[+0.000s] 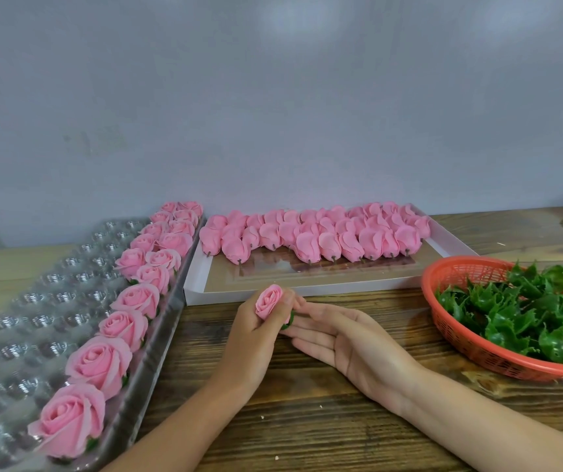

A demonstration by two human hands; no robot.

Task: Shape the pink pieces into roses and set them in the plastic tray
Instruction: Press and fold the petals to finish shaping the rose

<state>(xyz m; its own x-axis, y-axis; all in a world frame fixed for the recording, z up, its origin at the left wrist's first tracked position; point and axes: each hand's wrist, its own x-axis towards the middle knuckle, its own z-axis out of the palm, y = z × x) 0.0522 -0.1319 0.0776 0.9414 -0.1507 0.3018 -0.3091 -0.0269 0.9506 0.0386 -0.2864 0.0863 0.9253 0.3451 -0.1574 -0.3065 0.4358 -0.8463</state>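
Note:
My left hand grips a pink rose bud just in front of the white box, its fingers curled round the bud. A green base shows under the bud. My right hand lies palm up with straight fingers, the fingertips touching that green base. The clear plastic tray at the left holds several finished pink roses in two rows along its right side. The white box behind my hands holds several closed pink pieces.
An orange basket full of green leaf cups sits at the right on the wooden table. A grey wall stands close behind the box. Some clutter shows at the far right edge.

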